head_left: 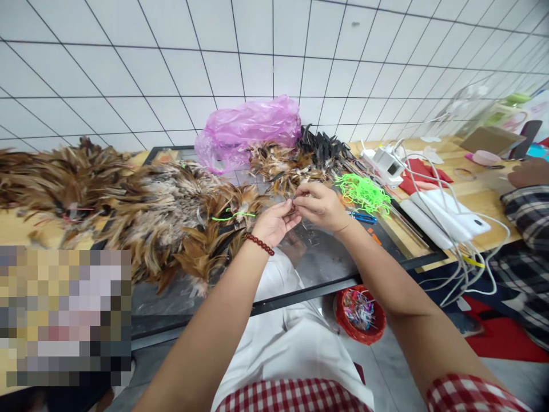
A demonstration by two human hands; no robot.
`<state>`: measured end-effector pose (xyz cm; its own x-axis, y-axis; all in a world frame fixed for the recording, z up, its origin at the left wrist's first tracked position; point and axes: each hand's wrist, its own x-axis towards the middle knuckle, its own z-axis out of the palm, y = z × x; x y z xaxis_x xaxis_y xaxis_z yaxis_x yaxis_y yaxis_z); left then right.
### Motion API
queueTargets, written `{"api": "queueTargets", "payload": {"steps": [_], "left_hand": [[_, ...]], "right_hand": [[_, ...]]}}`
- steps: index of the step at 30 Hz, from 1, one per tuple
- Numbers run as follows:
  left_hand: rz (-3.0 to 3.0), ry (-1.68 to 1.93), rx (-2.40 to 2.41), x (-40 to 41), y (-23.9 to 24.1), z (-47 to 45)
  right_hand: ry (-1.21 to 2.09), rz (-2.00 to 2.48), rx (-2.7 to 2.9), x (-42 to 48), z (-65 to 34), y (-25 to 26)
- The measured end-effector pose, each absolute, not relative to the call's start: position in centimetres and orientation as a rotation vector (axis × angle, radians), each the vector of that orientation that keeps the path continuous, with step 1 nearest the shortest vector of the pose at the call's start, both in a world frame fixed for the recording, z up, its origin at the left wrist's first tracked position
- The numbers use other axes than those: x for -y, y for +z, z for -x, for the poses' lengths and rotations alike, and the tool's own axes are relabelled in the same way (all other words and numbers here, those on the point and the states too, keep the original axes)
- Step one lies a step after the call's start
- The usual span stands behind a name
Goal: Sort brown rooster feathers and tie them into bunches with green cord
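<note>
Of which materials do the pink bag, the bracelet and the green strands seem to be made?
Pink bag: thin glossy plastic film, by its see-through creases. Bracelet: polished dark-red round beads; wood or plastic, unclear. Green strands: probably cord or yarn, judging by their loose, stringy tangle.

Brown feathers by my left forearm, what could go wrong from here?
The left forearm could brush the loose brown feathers aside, or the beaded bracelet might catch one. The heaped neon-green strings could tangle. White cables looping over the wooden table's edge might get tugged.
</note>
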<state>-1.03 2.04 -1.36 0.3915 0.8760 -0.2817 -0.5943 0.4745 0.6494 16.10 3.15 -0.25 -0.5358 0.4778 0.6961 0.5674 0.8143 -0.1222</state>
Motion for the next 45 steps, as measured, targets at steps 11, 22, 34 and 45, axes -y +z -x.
{"api": "queueTargets", "payload": {"steps": [11, 22, 34, 45], "left_hand": [[-0.58, 1.08, -0.771, -2.1, -0.7, 0.9], [-0.677, 0.928, -0.817, -2.0, -0.8, 0.9], [-0.809, 0.862, -0.798, -1.7, -1.0, 0.9], [-0.555, 1.228, -0.87, -2.1, -0.8, 0.9]], "right_hand": [[0.613, 0.989, 1.753, -3.3, -14.6, -0.4], [0.919, 0.962, 1.609, -3.5, -14.7, -0.2], [1.274, 1.048, 1.509, -3.8, -15.0, -0.1], [0.682, 1.482, 2.349, -3.3, -16.7, 0.3]]}}
